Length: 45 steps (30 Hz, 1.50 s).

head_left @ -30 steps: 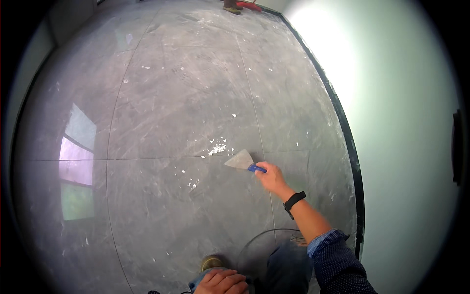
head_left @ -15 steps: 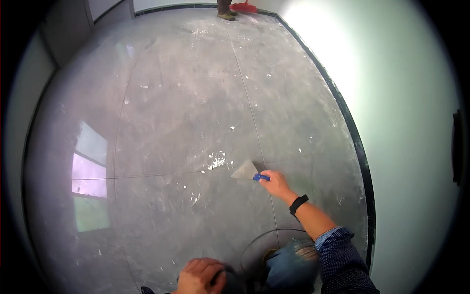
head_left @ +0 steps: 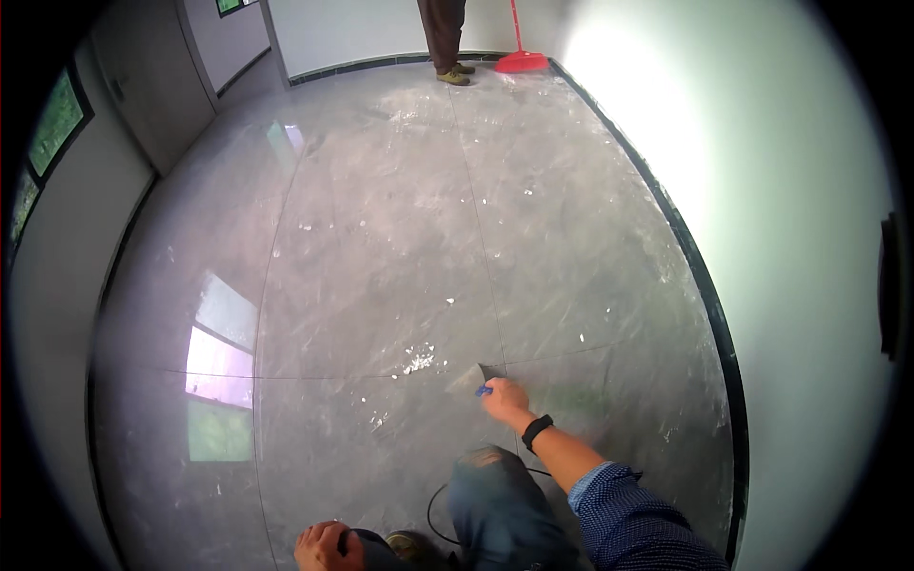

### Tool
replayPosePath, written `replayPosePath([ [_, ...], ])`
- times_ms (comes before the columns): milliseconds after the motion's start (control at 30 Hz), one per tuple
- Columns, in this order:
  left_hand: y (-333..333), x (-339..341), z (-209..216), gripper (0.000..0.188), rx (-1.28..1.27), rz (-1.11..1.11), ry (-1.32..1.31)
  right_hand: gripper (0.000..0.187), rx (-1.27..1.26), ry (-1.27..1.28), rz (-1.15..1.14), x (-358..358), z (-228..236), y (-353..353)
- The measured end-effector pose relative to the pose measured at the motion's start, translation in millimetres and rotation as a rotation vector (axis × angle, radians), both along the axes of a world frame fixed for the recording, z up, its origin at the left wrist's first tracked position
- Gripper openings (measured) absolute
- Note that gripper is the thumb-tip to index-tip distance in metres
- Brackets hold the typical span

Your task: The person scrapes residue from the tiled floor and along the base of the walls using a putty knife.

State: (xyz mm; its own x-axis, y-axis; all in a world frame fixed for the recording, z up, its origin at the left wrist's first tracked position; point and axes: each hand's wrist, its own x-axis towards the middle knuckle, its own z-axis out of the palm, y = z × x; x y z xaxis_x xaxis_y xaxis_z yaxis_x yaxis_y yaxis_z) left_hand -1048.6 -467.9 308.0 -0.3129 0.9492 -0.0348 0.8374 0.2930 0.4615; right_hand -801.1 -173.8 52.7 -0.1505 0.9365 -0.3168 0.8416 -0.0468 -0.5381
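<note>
Leftmost, a bright window reflection point(head_left: 221, 381) lay on the glossy grey tiled floor point(head_left: 381, 238), and that side of the floor looked fairly clean. Lower down, the left hand point(head_left: 322, 547) rested curled on the person's bent knee, holding nothing that could be made out. Toward the middle, a small patch of white flecks point(head_left: 417, 360) was stuck to the tile, with thinner specks scattered farther up the floor. Just right of that patch, the flat blade of a scraper point(head_left: 471, 381) lay against the floor beside a grout line, and the right hand point(head_left: 505, 400), a dark band on its wrist, was closed around its blue handle. Judging by the residue beside the blade and the spots beyond, the scraping seemed partly done, with more left. Far back, another person's legs point(head_left: 444, 38) stood beside a red broom point(head_left: 520, 59).
</note>
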Motion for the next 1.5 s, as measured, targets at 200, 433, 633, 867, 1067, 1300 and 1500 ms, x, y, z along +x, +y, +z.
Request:
replayPosePath([
  [200, 10, 22, 31, 0.016, -0.098, 0.084, 0.091, 0.026, -0.058, -0.056, 0.055, -11, 19, 13],
  [433, 8, 43, 56, 0.013, 0.121, -0.027, 0.218, 0.026, -0.092, -0.012, 0.13, -26, 22, 24],
  [633, 38, 40, 59, 0.012, 0.123, -0.035, 0.135, 0.028, -0.123, -0.02, 0.107, -36, 52, 35],
  [867, 45, 27, 63, 0.013, 0.108, -0.021, 0.098, 0.026, -0.074, 0.002, 0.111, -37, 46, 36],
  [1067, 42, 18, 56, 0.014, 0.087, 0.002, 0.084, 0.026, -0.041, -0.058, 0.155, -37, 25, 32],
  [1300, 30, 10, 55, 0.012, 0.107, 0.008, 0.09, 0.031, 0.129, 0.041, -0.03, -20, 15, 6],
  [1500, 15, 8, 51, 0.012, 0.003, 0.038, 0.058, 0.031, 0.121, 0.159, -0.156, -23, -36, -8],
])
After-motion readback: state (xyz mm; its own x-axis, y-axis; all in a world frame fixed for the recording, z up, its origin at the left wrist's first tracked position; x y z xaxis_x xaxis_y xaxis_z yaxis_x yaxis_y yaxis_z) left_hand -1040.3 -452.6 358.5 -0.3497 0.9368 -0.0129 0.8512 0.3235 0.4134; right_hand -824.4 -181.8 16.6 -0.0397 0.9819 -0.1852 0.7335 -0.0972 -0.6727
